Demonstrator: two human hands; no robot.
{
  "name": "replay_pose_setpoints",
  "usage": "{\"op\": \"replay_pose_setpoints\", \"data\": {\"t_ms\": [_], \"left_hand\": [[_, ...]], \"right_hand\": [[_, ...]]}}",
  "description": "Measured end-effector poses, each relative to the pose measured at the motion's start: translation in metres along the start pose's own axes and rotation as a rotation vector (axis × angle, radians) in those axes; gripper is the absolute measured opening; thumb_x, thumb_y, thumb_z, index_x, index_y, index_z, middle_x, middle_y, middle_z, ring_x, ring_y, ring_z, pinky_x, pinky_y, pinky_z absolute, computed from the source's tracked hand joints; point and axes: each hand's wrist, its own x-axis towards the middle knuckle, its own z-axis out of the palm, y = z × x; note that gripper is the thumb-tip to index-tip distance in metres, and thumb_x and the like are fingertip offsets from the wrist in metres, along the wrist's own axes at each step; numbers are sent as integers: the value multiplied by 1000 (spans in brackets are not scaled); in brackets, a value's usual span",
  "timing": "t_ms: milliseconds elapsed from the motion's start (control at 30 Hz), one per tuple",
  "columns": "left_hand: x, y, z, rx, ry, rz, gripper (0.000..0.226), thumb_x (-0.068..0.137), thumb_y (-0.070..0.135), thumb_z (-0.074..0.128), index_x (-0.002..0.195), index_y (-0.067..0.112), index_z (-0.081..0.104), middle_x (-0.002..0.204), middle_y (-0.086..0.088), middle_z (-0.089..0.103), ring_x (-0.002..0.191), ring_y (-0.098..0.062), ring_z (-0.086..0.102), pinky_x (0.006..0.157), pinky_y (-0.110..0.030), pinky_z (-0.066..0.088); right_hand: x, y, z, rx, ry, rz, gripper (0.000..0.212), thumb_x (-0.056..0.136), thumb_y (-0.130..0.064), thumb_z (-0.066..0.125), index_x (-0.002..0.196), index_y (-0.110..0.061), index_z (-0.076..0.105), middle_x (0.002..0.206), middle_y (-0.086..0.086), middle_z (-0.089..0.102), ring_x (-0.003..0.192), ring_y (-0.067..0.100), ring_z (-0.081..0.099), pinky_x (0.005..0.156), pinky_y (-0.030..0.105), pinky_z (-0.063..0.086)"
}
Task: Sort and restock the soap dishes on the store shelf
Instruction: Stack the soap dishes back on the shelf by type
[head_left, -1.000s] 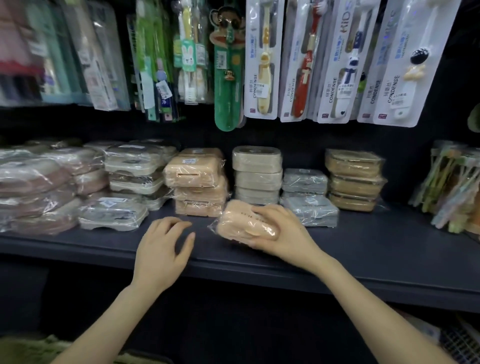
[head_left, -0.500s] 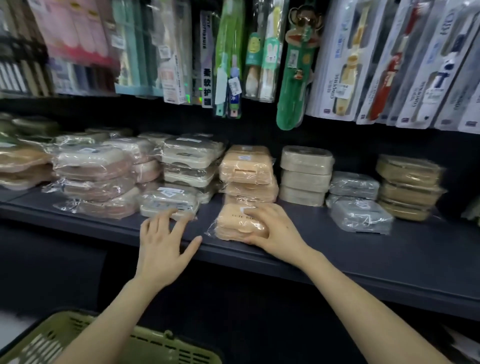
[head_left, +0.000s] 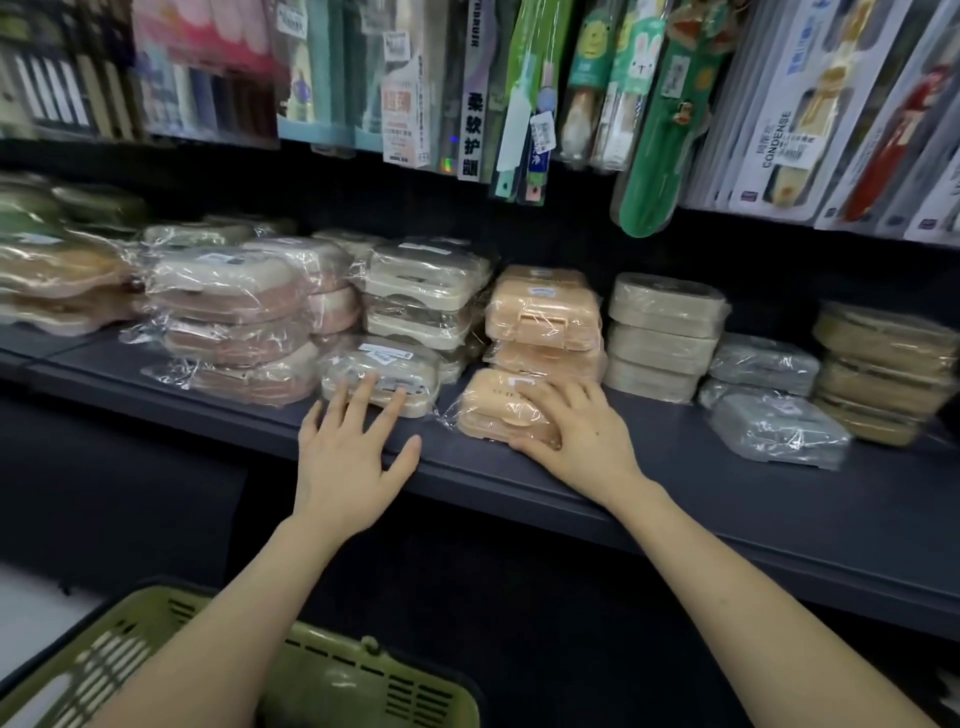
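Mid-placement: holds the peach soap dish (head_left: 493, 410) in the right hand (head_left: 576, 441), grip curled over it, on the shelf (head_left: 727, 493) just before the matching peach stack (head_left: 545, 317). Touches a beige dish (head_left: 384, 371) with the left hand (head_left: 348, 462), grip wide. Next, likely: lift onto that stack, squarely.

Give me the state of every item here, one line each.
Left hand: open, fingertips touching the beige soap dish.
Right hand: grips the peach soap dish.
Peach soap dish: wrapped, closed, flat on the shelf, before the peach stack.
Beige soap dish: wrapped, flat on the shelf.
Basket: below the shelf, contents unclear.
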Motion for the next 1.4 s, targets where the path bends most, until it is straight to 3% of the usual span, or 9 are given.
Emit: {"op": "replay_pose_setpoints", "data": {"t_ms": [200,367,433,533,767,900,1000,1167,1400], "left_hand": [[-2,2,-11,-45,-68,-2,84,80,69,3,151,28,21,159,-12,16,147,-35,5,117,-47,-4],[-48,-33,-27,-105,110,95,61,92,52,35,143,18,44,146,-20,40,139,-36,29,115,-44,14],[-89,-67,-27,-29,185,130,50,90,40,45,128,11,59,129,-20,54,123,-37,46,106,-46,30],[-154,-127,-16,63,35,44,48,86,40,43,111,9,69,111,-16,62,102,-37,57,87,-44,43],[-265,-220,28,63,-453,-165,61,76,56,50,110,10,70,104,-13,68,93,-39,64,78,-46,54],[-261,-229,48,51,-690,-241,90,77,73,53,150,29,26,154,-11,30,141,-36,24,114,-45,24],[-247,-224,57,205,-814,-213,92,80,73,50,151,41,3,161,-1,7,146,-31,9,114,-51,18],[-243,-205,67,568,-645,-67,82,90,63,44,152,24,9,143,-10,40,128,-28,41,103,-41,34],[-231,-212,98,91,-684,-38,84,80,70,53,150,35,21,159,-2,17,146,-26,13,115,-45,21]], "right_hand": [[-10,-15,-12,-81,74,159,84,74,-84,30,129,-27,59,127,5,59,118,31,50,105,54,34],[-56,-77,-26,117,387,11,48,96,-50,39,112,-14,66,114,4,64,106,24,56,95,41,39],[-89,-116,-21,311,267,-98,42,98,-43,39,105,-15,68,105,-2,67,97,18,60,84,36,44],[-126,-166,8,620,-262,3,40,99,-47,38,97,-22,68,92,-9,68,86,5,61,79,34,49],[-182,-218,160,234,-937,78,69,87,-60,57,143,-25,38,139,3,45,125,23,47,100,33,41],[-208,-228,219,180,-943,209,89,77,-67,64,148,-27,27,147,3,36,133,26,37,106,37,38],[-221,-230,244,183,-931,265,97,73,-71,64,150,-31,21,152,3,28,136,27,31,107,38,37],[-230,-231,258,154,-909,249,98,74,-63,69,151,-33,16,151,3,27,133,27,30,103,37,41],[-232,-225,261,231,-857,319,87,76,-56,72,147,-35,26,143,-2,36,127,24,35,100,35,39]]}}
